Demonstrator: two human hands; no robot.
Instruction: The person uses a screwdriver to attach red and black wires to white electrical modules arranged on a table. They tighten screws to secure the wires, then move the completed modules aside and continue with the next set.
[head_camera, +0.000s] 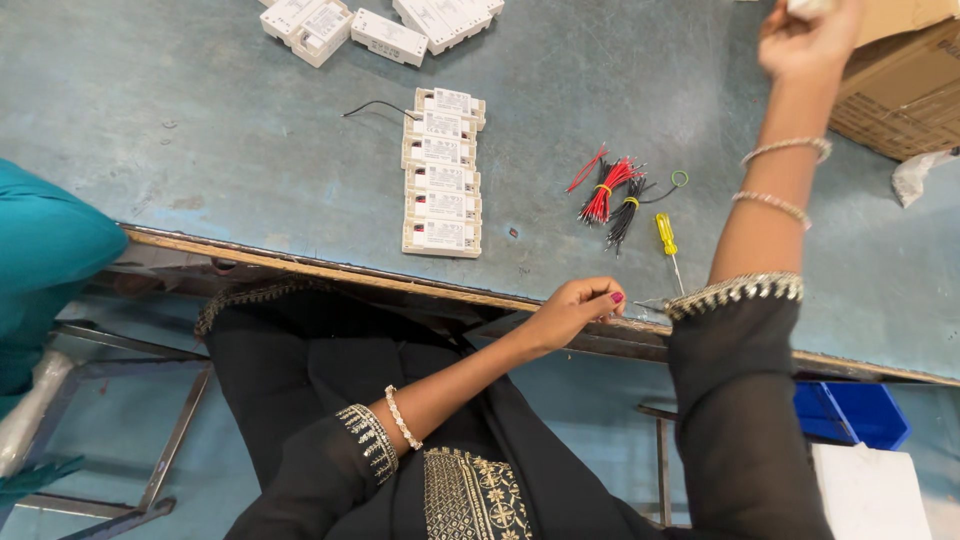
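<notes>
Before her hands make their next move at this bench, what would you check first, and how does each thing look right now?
1. Left hand rests at the table edge, fingertips pinched together: ok; what it pinches, cannot tell.
2. Right hand is raised toward the cardboard box, partly out of the picture: its grip, cannot tell.
3. Row of white modules is lined up neatly on the table: ok.
4. Red and black wire bundles are tied and within reach: ok.
5. Yellow screwdriver lies free beside the wires: ok.
6. One loose black wire trails from the top module: not ok, it could snag.
</notes>
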